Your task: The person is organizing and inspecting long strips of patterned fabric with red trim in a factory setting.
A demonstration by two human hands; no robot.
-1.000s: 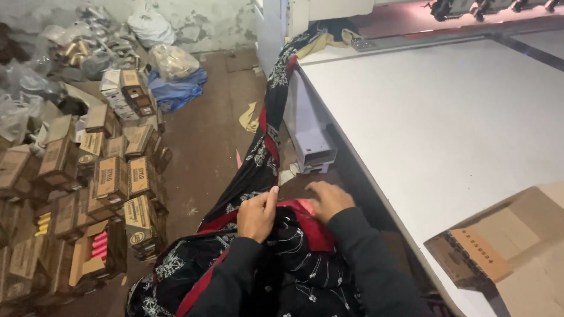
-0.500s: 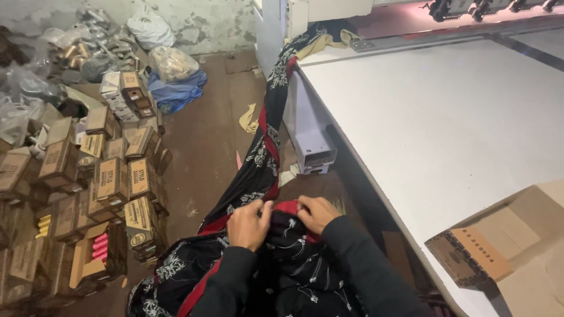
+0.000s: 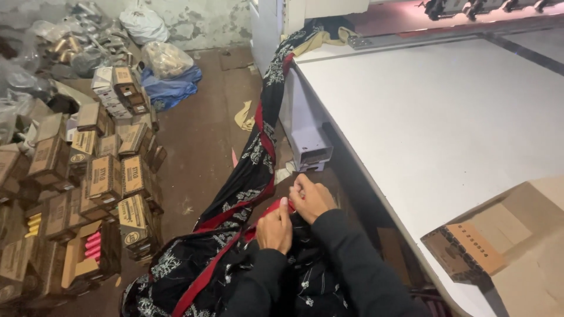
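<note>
Fingers of both hands pinch the black cloth's red edge; fingertips hidden, lower cloth cut off.

Hands: left hand and right hand side by side on the embroidered cloth.
Cloth: runs from the lap up onto the table.
Left: stacked cardboard boxes on the floor.
Right: open carton on the table's near edge.

My hands pinch soft matt black-and-red printed cloth; at two o'clock the white tabletop looks smooth
</note>
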